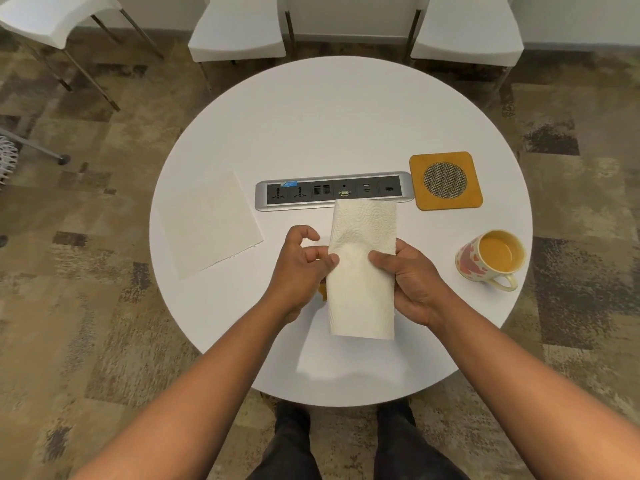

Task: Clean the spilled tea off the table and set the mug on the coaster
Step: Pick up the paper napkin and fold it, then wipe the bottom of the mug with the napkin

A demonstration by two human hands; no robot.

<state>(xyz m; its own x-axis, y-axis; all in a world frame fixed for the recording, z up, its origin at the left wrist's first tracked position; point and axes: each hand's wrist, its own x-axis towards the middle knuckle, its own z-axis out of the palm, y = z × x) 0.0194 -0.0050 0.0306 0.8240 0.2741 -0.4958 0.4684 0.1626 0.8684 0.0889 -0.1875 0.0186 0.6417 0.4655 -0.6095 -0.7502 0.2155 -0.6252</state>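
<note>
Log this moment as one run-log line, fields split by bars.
hands: left hand and right hand hold folded paper towel over table | mug: off coaster, tea inside | spill: mostly hidden

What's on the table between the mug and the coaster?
Nothing: the head view shows bare white table between the mug and the coaster.

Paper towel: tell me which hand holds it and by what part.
Both hands hold the folded paper towel at mid-length: the left hand has its grip on the left edge, the right hand on the right edge.
</note>
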